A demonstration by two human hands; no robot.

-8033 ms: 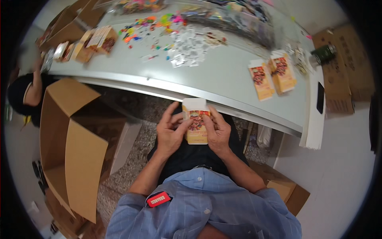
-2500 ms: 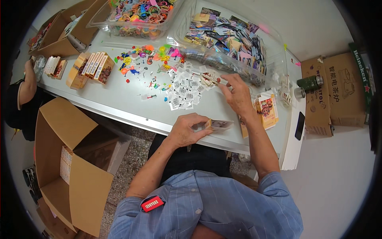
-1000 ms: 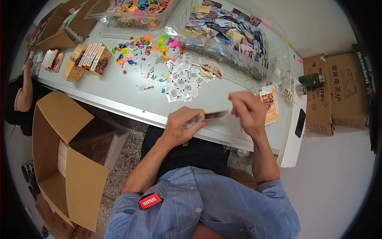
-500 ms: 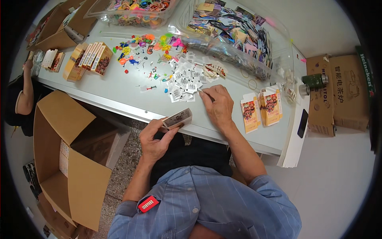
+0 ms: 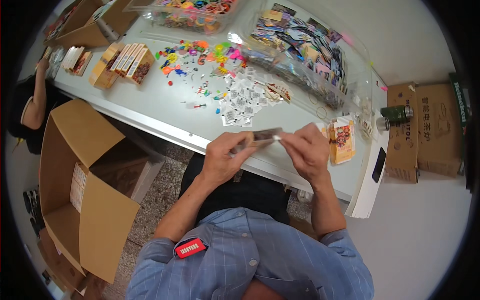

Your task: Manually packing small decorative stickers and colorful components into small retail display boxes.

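Note:
My left hand (image 5: 225, 157) is closed around a small cardboard box (image 5: 261, 137), held tilted just above the table's front edge. Fingers pinched, my right hand (image 5: 309, 152) meets the box's right end with a small white sachet (image 5: 276, 138) at its fingertips. Motion blurs the box and sachet, so how far the sachet is inside cannot be told. Beyond the hands lies a loose pile of white printed sachets (image 5: 244, 104). Beside my right hand stand several yellow-orange boxes (image 5: 342, 144), partly hidden by it.
Small colourful plastic trinkets (image 5: 200, 60) lie scattered behind. Clear tubs hold cards (image 5: 305, 47) and coloured bands (image 5: 195, 15). More small boxes (image 5: 134, 64) stand at left. A large open carton (image 5: 107, 220) sits below the table's edge. Another person's arm (image 5: 36, 100) shows far left.
My right hand has left the sachet pile with a sachet and come to the box. My left hand has moved the box rightward and up to meet it.

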